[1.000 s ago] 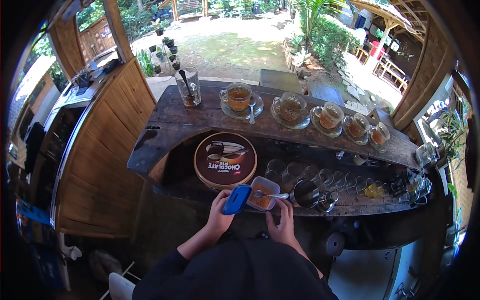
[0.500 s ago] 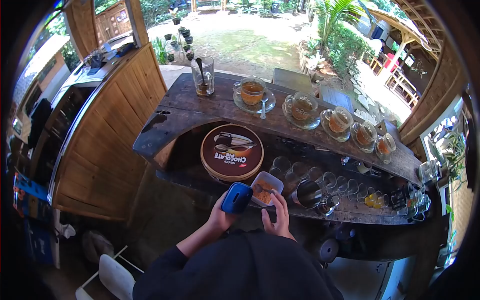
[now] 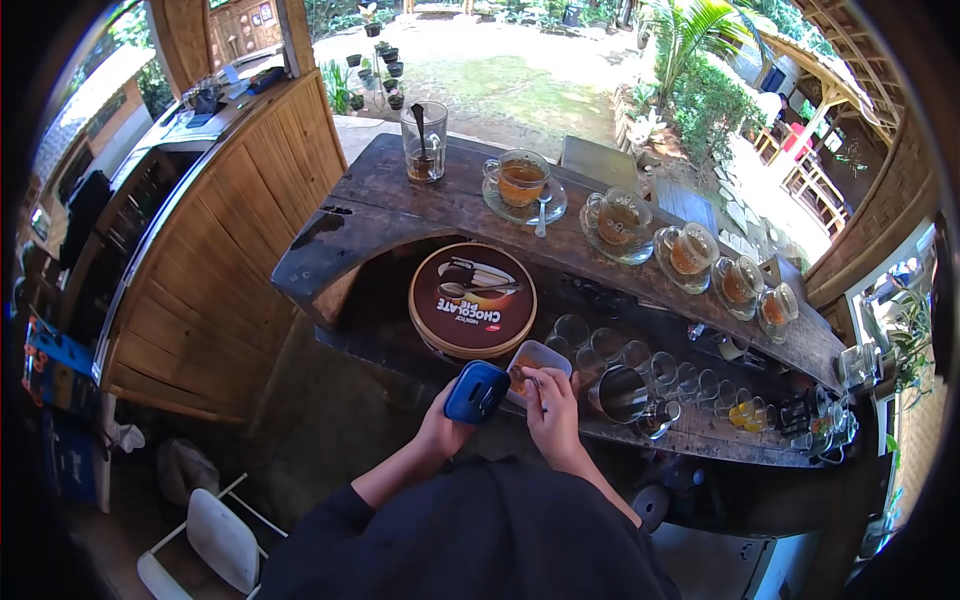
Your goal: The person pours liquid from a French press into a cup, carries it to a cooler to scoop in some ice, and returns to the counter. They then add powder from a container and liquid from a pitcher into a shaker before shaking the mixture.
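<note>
My left hand (image 3: 440, 428) is closed around the edge of a blue plastic lid (image 3: 476, 392), held tilted at the left of a small white tub (image 3: 546, 355). Orange-brown granules lie inside the tub, partly covered by my fingers. My right hand (image 3: 556, 415) reaches over the tub's near side, its fingers pinched on the handle of a small spoon (image 3: 531, 377). The spoon's bowl end is down in the granules and hard to make out. Just behind the tub sits a round brown chocolate pie tin (image 3: 473, 300).
On the upper wooden counter (image 3: 385, 215) stand a tall glass with a dark spoon (image 3: 424, 150), a cup of tea on a saucer (image 3: 522, 180) and several more cups. Several empty glasses (image 3: 663, 368) and a metal container (image 3: 618, 394) line the lower shelf. A white chair (image 3: 222, 540) is at lower left.
My right hand has gone from spread fingers beside the tub to a pinch on the spoon over it. The left hand still holds the lid. The view has shifted slightly.
</note>
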`<act>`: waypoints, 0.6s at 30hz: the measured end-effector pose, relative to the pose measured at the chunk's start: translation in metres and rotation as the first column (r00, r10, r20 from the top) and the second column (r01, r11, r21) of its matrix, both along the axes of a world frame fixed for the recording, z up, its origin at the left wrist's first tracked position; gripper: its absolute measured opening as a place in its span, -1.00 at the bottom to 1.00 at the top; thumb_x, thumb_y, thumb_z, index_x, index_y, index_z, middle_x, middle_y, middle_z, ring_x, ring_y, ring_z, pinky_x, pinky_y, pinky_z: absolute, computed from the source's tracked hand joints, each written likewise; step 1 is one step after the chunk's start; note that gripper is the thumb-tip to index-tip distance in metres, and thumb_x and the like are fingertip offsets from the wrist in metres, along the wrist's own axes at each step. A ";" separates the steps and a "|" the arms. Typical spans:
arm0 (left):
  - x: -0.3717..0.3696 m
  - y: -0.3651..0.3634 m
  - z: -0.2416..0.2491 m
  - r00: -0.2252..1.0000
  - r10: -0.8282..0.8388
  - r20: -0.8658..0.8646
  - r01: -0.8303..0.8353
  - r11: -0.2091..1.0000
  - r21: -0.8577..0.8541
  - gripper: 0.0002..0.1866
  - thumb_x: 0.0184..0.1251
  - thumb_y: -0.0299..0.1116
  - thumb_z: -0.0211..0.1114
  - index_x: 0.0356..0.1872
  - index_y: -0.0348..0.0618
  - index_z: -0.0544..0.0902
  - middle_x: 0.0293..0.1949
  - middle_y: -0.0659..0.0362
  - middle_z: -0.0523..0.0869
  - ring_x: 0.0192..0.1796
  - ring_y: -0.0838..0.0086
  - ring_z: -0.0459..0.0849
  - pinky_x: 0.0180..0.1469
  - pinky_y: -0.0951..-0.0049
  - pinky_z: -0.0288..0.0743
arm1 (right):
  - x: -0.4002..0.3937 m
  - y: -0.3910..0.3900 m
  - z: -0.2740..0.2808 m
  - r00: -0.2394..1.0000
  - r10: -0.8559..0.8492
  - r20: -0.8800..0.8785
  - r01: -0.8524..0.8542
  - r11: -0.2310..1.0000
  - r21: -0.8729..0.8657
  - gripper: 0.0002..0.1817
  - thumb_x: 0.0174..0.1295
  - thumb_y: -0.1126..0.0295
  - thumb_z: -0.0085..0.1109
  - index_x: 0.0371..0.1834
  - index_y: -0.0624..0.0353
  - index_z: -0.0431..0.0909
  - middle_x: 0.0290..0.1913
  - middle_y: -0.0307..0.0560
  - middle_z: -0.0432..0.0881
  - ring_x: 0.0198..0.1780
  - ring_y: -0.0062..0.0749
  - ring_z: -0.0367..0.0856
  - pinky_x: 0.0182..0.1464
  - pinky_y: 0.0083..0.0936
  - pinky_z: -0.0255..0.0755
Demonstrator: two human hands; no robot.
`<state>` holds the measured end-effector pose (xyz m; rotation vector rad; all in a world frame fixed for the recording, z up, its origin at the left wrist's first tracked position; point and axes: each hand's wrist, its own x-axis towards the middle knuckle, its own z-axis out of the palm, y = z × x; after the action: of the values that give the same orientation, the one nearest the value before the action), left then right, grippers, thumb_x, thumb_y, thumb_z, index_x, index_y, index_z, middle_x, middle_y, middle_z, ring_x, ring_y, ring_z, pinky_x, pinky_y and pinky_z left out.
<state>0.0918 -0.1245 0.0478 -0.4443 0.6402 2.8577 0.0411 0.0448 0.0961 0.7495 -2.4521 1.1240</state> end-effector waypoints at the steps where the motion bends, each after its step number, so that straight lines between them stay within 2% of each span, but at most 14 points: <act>1: 0.000 0.000 -0.001 1.000 -0.001 -0.010 0.001 1.000 -0.003 -0.64 0.44 -0.20 -0.08 0.14 -0.11 0.44 0.04 0.16 0.60 0.05 0.42 0.59 0.11 0.36 0.46 | -0.002 0.002 0.001 1.000 0.000 0.001 0.000 1.000 0.002 -0.81 0.22 0.52 0.10 -0.10 0.22 0.53 -0.24 -0.02 0.55 -0.14 -0.24 0.51 -0.08 -0.37 0.38; 3: -0.003 -0.001 -0.007 1.000 -0.005 -0.002 0.005 1.000 -0.005 -0.64 0.44 -0.21 -0.08 0.14 -0.11 0.44 0.05 0.15 0.59 0.06 0.42 0.58 0.12 0.35 0.46 | -0.005 0.005 0.005 0.995 0.056 0.085 -0.054 0.998 -0.025 -0.84 0.20 0.53 0.11 -0.16 0.17 0.57 -0.21 -0.08 0.52 -0.19 -0.24 0.56 0.08 -0.29 0.34; 4: -0.003 -0.002 -0.010 1.000 -0.007 0.005 0.007 1.000 -0.006 -0.64 0.44 -0.21 -0.08 0.14 -0.12 0.43 0.05 0.15 0.59 0.06 0.42 0.58 0.12 0.35 0.46 | -0.005 0.006 0.009 0.995 0.058 0.086 -0.056 0.998 -0.026 -0.84 0.20 0.53 0.11 -0.16 0.17 0.57 -0.21 -0.08 0.52 -0.19 -0.24 0.56 0.08 -0.29 0.34; 6: -0.003 -0.003 -0.010 1.000 -0.010 -0.006 0.010 1.000 0.002 -0.64 0.44 -0.21 -0.07 0.14 -0.12 0.43 0.05 0.16 0.59 0.06 0.42 0.58 0.12 0.35 0.47 | -0.003 0.008 0.016 0.982 0.072 0.176 -0.054 0.993 -0.107 -0.83 0.18 0.58 0.11 -0.16 0.22 0.56 -0.23 -0.05 0.53 -0.21 -0.23 0.57 -0.16 -0.43 0.45; 7: -0.003 -0.002 -0.009 1.000 -0.014 -0.018 0.014 1.000 0.010 -0.64 0.44 -0.22 -0.06 0.14 -0.12 0.43 0.06 0.16 0.59 0.06 0.42 0.58 0.11 0.35 0.48 | -0.004 0.009 0.016 0.982 0.072 0.177 -0.054 0.993 -0.105 -0.83 0.18 0.58 0.11 -0.16 0.22 0.56 -0.23 -0.05 0.53 -0.21 -0.23 0.57 -0.16 -0.43 0.45; 9: -0.003 -0.002 -0.007 1.000 -0.013 -0.015 0.013 0.999 0.035 -0.65 0.44 -0.22 -0.05 0.15 -0.12 0.42 0.06 0.16 0.58 0.06 0.42 0.58 0.10 0.35 0.49 | -0.006 0.011 0.013 0.995 0.045 0.085 -0.038 0.996 -0.078 -0.84 0.17 0.60 0.12 -0.18 0.26 0.56 -0.26 0.00 0.56 -0.28 -0.22 0.59 -0.29 -0.49 0.48; 12: -0.004 -0.001 -0.004 1.000 -0.002 -0.009 0.002 0.998 0.061 -0.65 0.44 -0.23 -0.05 0.15 -0.12 0.42 0.06 0.16 0.58 0.06 0.42 0.59 0.09 0.36 0.50 | -0.005 0.012 0.010 0.989 -0.017 0.145 0.036 0.991 -0.132 -0.87 0.18 0.59 0.12 -0.21 0.28 0.57 -0.29 0.02 0.59 -0.38 -0.25 0.60 -0.35 -0.49 0.47; 16: -0.004 -0.001 -0.005 1.000 -0.006 0.006 0.005 0.998 0.069 -0.65 0.45 -0.23 -0.06 0.14 -0.14 0.42 0.05 0.15 0.59 0.05 0.41 0.60 0.09 0.35 0.50 | -0.002 0.012 0.010 0.987 -0.027 0.161 0.052 0.987 -0.149 -0.88 0.17 0.59 0.12 -0.23 0.29 0.57 -0.31 0.04 0.61 -0.45 -0.29 0.61 -0.41 -0.51 0.46; 18: -0.004 -0.001 -0.005 1.000 -0.006 0.015 0.005 0.998 0.069 -0.65 0.45 -0.23 -0.07 0.14 -0.14 0.43 0.04 0.15 0.60 0.04 0.41 0.60 0.09 0.35 0.51 | 0.002 0.010 0.013 0.981 -0.030 0.189 0.061 0.986 -0.158 -0.87 0.16 0.60 0.12 -0.22 0.29 0.58 -0.32 0.03 0.61 -0.48 -0.37 0.57 -0.42 -0.55 0.44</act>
<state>0.0874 -0.1257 0.0432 -0.4524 0.5371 2.8583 0.0427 0.0545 0.1093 0.5585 -2.4729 1.4150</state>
